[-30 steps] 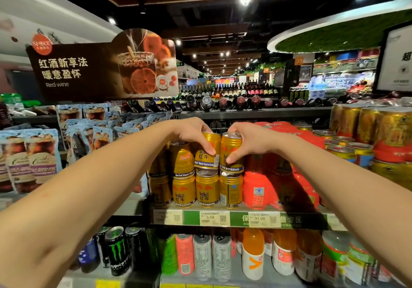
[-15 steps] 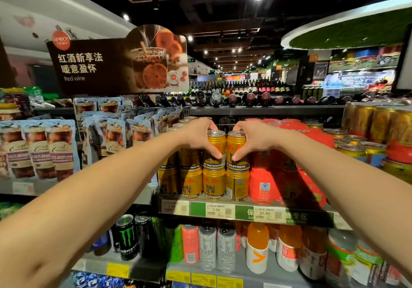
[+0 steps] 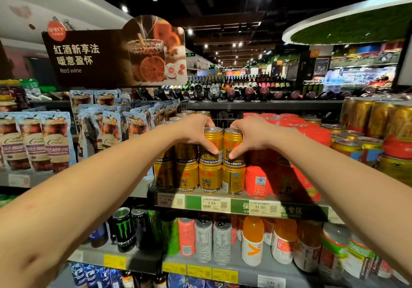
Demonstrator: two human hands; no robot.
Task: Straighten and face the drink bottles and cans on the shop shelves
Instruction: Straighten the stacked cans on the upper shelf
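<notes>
- Head view: left hand grips one gold can, right hand its neighbour, fingers curled round each.
- Both sit atop the front stack on the shelf, likely being turned so the labels face out.

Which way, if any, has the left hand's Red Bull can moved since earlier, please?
No: the held can still stands on the lower can above the 5.59 tag.

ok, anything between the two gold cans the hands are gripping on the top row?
No. In the head view the left hand grips one gold can, the right hand the next gold can; the cans stand side by side, nothing between, thumbs nearly meeting.
</notes>
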